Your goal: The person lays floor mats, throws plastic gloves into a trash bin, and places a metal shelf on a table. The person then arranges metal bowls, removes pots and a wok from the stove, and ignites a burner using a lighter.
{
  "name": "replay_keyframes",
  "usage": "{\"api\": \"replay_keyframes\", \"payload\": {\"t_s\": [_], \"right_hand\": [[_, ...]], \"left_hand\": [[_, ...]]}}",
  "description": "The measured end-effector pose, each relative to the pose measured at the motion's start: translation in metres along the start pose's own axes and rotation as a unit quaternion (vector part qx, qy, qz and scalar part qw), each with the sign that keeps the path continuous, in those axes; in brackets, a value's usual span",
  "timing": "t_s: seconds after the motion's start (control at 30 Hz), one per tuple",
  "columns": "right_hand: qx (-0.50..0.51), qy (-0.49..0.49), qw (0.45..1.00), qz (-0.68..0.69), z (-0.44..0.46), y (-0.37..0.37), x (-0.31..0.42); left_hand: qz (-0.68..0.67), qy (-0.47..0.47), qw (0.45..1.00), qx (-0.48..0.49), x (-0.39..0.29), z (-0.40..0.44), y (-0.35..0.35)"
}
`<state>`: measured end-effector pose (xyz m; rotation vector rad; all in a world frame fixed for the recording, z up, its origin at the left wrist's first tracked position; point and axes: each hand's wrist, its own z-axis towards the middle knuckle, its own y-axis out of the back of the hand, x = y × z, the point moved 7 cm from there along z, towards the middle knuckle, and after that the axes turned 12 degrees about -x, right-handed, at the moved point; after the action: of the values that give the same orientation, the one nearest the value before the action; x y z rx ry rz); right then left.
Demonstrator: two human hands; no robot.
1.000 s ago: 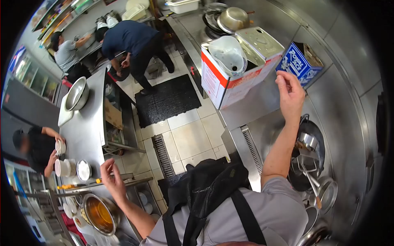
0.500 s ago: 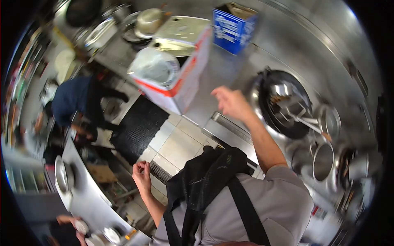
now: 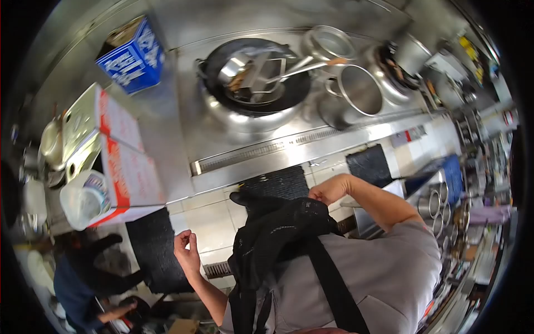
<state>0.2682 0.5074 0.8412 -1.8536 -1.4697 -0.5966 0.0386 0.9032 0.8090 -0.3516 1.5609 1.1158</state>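
My left hand [image 3: 188, 249] is held out over the floor, its thumb apart from loosely bent fingers, with nothing visible in it. Close to the front of my black apron [image 3: 278, 228] is my right hand [image 3: 329, 190], its fingers curled inward. What they hold, if anything, is hidden, and I cannot tell whether they touch the cloth. Ahead of both hands runs a steel counter [image 3: 186, 119]. Set into it, a black wok [image 3: 297, 92] contains a strainer and other metal utensils. A deep steel pot [image 3: 361, 92] stands to its right.
A white and red carton [image 3: 133, 172] holding tins and a plastic tub [image 3: 86, 197] sits at the counter's left end. Behind it is a blue tin [image 3: 133, 58]. A bent-over person [image 3: 83, 284] is at lower left. Black mats [image 3: 158, 250] lie on the tiled floor.
My view has turned right, so the carton and wok appear further left. My right hand has come back from over the counter to near my apron. My left hand stays low.
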Motion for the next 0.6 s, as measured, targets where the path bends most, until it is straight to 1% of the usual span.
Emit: {"api": "replay_keyframes", "payload": {"t_s": [0.03,0.07,0.1,0.17,0.2,0.23,0.33,0.37,0.43,0.47,0.5,0.57,0.6], "right_hand": [[-0.032,0.028,0.998,0.038,-0.017,-0.008,-0.008],[-0.043,0.054,0.995,0.067,-0.028,-0.014,-0.021],[-0.055,0.056,0.994,0.078,-0.044,-0.022,-0.015],[-0.068,0.071,0.991,0.086,-0.071,-0.036,0.002],[-0.068,0.085,0.989,0.097,-0.076,-0.039,-0.006],[-0.083,0.096,0.986,0.108,-0.083,-0.038,-0.009],[-0.036,0.152,0.987,0.046,-0.109,-0.036,-0.011],[-0.048,0.162,0.984,0.049,-0.121,-0.031,-0.016],[-0.062,0.194,0.978,0.037,-0.153,-0.021,-0.025],[-0.072,0.212,0.974,0.029,-0.173,-0.013,-0.032],[-0.085,0.221,0.971,0.032,-0.196,-0.005,-0.040],[-0.122,0.249,0.959,0.049,-0.247,0.012,-0.060],[-0.142,0.242,0.958,0.054,-0.268,0.020,-0.077]], "left_hand": [[0.006,-0.024,0.999,0.036,-0.007,0.006,-0.016],[0.013,-0.037,0.996,0.077,-0.031,0.012,-0.031],[0.011,-0.044,0.995,0.092,-0.046,0.015,-0.048],[-0.092,-0.038,0.988,0.121,-0.078,0.021,-0.084],[-0.140,-0.036,0.977,0.155,-0.093,0.021,-0.107],[-0.137,-0.048,0.974,0.173,-0.110,0.020,-0.127],[-0.250,-0.105,0.918,0.288,-0.199,-0.006,-0.196],[-0.249,-0.116,0.914,0.299,-0.227,-0.018,-0.215],[-0.353,-0.115,0.840,0.396,-0.294,-0.056,-0.253],[-0.372,-0.127,0.815,0.426,-0.319,-0.075,-0.271],[-0.370,-0.135,0.808,0.438,-0.345,-0.095,-0.290],[-0.465,-0.132,0.718,0.501,-0.401,-0.144,-0.325],[-0.470,-0.138,0.702,0.516,-0.420,-0.164,-0.346]]}}
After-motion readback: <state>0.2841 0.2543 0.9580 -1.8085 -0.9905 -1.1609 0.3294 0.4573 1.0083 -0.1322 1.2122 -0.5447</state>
